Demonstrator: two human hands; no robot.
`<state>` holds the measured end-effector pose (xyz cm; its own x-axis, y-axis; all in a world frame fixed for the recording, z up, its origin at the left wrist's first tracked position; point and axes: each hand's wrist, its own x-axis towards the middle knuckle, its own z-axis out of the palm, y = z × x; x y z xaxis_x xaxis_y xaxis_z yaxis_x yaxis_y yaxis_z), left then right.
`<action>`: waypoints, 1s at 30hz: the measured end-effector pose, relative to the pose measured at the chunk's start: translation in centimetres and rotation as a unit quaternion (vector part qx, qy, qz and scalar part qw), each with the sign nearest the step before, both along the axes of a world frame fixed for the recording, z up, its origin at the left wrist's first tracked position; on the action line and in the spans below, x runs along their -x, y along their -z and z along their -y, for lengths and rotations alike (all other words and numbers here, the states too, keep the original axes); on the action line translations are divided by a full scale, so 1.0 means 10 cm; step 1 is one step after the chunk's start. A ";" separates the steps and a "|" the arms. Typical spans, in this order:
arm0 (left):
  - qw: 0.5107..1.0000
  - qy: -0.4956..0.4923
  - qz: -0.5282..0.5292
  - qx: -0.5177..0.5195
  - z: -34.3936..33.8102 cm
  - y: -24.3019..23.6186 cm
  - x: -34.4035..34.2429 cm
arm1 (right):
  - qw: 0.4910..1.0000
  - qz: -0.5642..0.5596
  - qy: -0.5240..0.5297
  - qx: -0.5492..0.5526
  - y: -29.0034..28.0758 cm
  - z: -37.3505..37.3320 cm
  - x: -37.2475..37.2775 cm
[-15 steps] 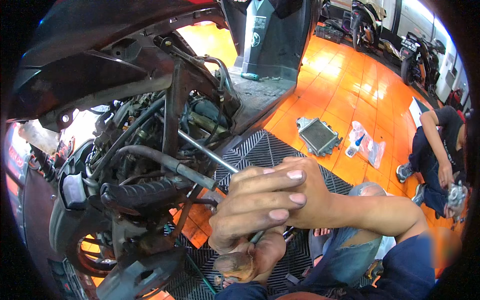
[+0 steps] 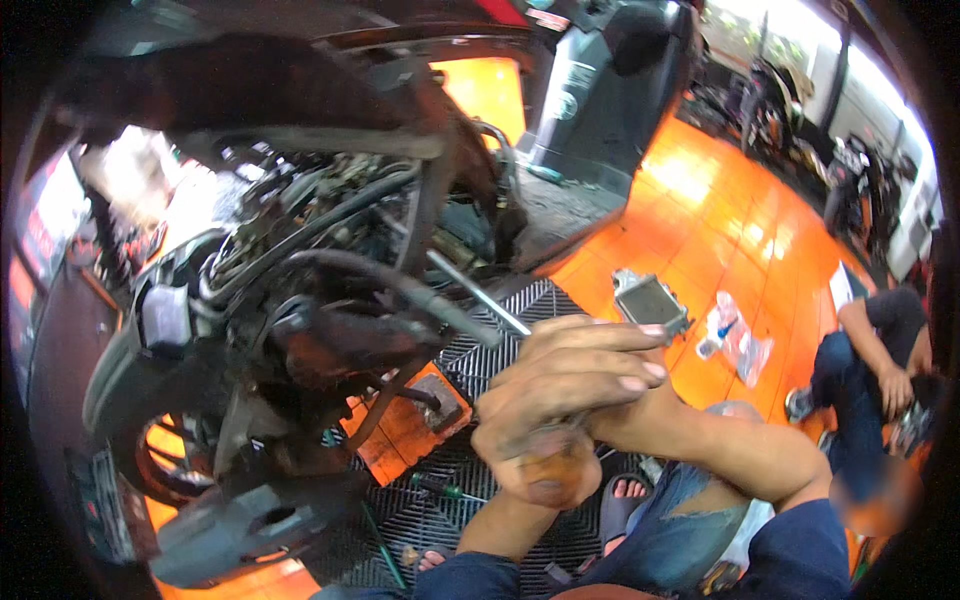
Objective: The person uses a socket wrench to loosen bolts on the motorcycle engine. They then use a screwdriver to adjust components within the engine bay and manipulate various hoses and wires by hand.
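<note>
A long metal bar (image 2: 478, 290) slants down from the engine area of a partly stripped motorbike (image 2: 290, 260) to my two hands. My left hand (image 2: 565, 390) is nearest the camera, its fingers curled over my right hand around the end of the bar. Dark grime marks its skin. Behind it my right hand (image 2: 645, 400) is closed too, mostly hidden by the left fingers. Just left of my hands a rubber hose (image 2: 430, 297) ends in the air. The tip of the bar is lost among the engine parts.
A radiator (image 2: 650, 302) and a clear plastic bag (image 2: 745, 350) lie on the orange tiles. Black ribbed matting (image 2: 440, 525) runs under me. A screwdriver (image 2: 440, 487) rests below the bike. Another person (image 2: 880, 350) crouches at right; parked motorbikes (image 2: 860, 185) stand behind.
My view has shifted, so the bike and floor things appear farther right. Both hands stay closed together on the bar, and the left fingers reach farther over the right hand.
</note>
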<state>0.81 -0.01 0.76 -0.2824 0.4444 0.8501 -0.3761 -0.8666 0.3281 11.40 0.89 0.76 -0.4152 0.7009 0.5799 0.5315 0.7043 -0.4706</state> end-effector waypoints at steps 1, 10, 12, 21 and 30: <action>1.000 -0.002 -0.007 -0.008 -0.04 0.02 0.02 | 0.999 -0.038 -0.018 0.020 0.02 0.01 0.03; 0.999 0.020 -0.011 -0.036 -0.01 0.00 0.08 | 0.997 0.063 -0.028 -0.046 -0.01 0.13 -0.01; 0.999 0.014 -0.024 -0.024 -0.01 0.01 0.07 | 0.997 0.061 -0.020 -0.047 0.02 0.13 -0.03; 0.999 -0.018 -0.024 -0.017 -0.03 -0.01 0.06 | 0.998 0.044 -0.007 -0.034 0.08 0.18 -0.07; 0.999 -0.021 -0.022 -0.031 -0.06 -0.01 -0.05 | 0.999 0.024 -0.005 -0.027 0.01 0.25 -0.15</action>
